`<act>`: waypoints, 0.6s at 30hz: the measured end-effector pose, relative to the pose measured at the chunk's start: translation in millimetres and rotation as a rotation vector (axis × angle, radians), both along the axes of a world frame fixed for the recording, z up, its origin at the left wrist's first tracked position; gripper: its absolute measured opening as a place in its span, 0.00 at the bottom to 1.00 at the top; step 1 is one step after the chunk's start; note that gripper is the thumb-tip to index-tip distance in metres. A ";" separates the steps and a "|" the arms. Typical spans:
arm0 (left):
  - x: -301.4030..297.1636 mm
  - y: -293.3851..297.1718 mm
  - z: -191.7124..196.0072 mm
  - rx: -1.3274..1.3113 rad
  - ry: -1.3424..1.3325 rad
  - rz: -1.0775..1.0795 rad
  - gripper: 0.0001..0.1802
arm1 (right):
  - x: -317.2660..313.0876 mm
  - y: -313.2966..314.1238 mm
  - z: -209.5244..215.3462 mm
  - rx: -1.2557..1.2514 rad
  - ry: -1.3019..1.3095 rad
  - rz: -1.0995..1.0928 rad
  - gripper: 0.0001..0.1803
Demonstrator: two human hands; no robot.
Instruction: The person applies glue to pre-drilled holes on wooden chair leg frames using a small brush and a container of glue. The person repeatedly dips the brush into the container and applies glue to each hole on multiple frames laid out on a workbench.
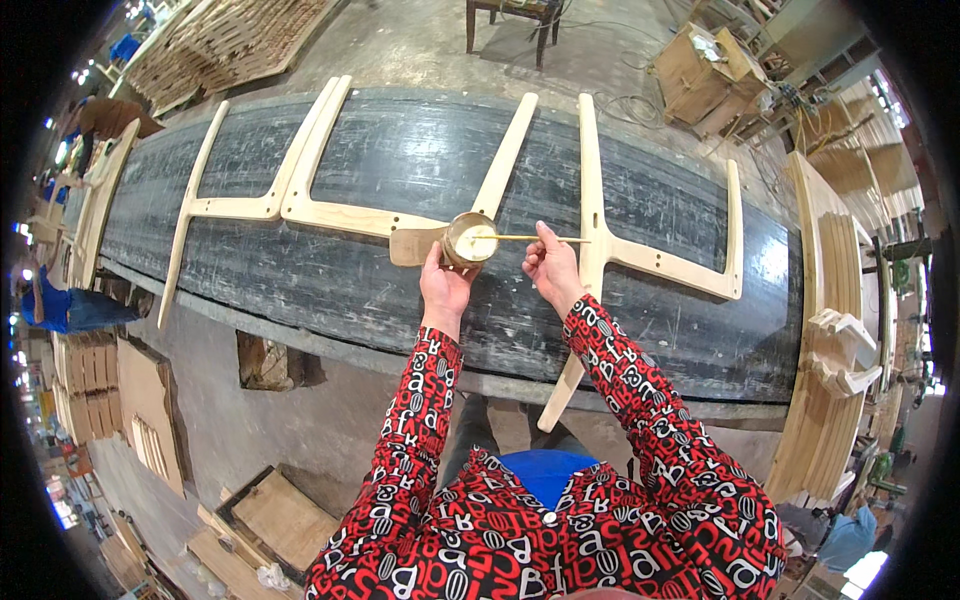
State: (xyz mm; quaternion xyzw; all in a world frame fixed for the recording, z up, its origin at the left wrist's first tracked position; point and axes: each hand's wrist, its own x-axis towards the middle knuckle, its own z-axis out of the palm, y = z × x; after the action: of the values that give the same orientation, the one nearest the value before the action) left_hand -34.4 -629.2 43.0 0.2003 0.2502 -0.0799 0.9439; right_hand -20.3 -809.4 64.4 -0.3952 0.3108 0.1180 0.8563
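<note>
cup [457, 227] in left hand [446, 288]

Head view: we look steeply down from the person's head at the near edge of the dark table [410, 150], facing its far edge. We are near the left hand [447, 292] and right hand [553, 270]; the fisheye takes in both table ends.

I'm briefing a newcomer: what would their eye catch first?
Probably the red-patterned sleeves at lower centre. Above them, the left hand holds a round cup and the right hand pinches a thin stick, tip at the cup's mouth. Pale wooden frames lie across the dark table.
</note>
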 end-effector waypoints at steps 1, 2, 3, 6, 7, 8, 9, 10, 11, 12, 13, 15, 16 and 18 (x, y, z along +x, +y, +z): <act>1.2 0.4 -1.0 0.048 0.037 0.022 0.23 | 2.0 3.2 0.5 0.011 0.007 -0.017 0.12; 3.5 4.6 -3.6 0.043 0.040 0.027 0.23 | 4.7 5.4 1.2 0.019 0.009 -0.031 0.12; 6.4 8.9 -6.3 0.039 0.043 0.033 0.22 | 8.5 6.2 2.5 -0.003 -0.062 -0.013 0.12; 9.2 31.0 -18.7 0.006 0.082 0.051 0.23 | 22.5 6.6 13.5 -0.140 -0.283 0.055 0.10; 8.5 43.1 -21.1 -0.035 0.077 0.052 0.23 | 31.4 8.5 18.2 -0.215 -0.356 0.052 0.09; 7.5 52.4 -25.1 -0.083 0.074 0.046 0.23 | 38.6 8.9 20.2 -0.351 -0.410 0.077 0.09; 4.2 58.2 -27.1 -0.063 0.081 0.026 0.23 | 44.9 6.6 20.6 -0.492 -0.455 0.097 0.09; 0.7 63.3 -28.7 -0.080 0.083 0.014 0.23 | 49.8 4.7 21.2 -0.633 -0.498 0.120 0.09; -4.6 68.9 -29.7 -0.059 0.110 0.036 0.24 | 53.2 9.5 19.6 -0.781 -0.526 0.133 0.11; -9.9 73.7 -30.5 -0.038 0.136 0.059 0.24 | 55.1 12.3 18.7 -0.869 -0.548 0.159 0.11; -14.8 78.5 -31.0 -0.029 0.107 0.040 0.24 | 56.4 14.1 18.0 -0.957 -0.570 0.186 0.12; -22.1 88.5 -29.3 0.007 0.069 0.037 0.23 | 60.5 20.7 17.7 -1.083 -0.588 0.248 0.12; -24.4 91.5 -29.1 0.023 0.050 0.034 0.23 | 61.8 21.9 17.6 -1.114 -0.596 0.269 0.12; -29.1 100.4 -29.8 0.026 0.078 0.055 0.23 | 65.0 29.2 16.7 -1.166 -0.625 0.319 0.12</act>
State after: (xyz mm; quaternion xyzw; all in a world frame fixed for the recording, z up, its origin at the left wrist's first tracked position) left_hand -63.5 -528.8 13.2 0.2025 0.2930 -0.0586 0.9326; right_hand 44.7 -780.2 81.1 -0.8486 -0.0004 -0.0636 0.5251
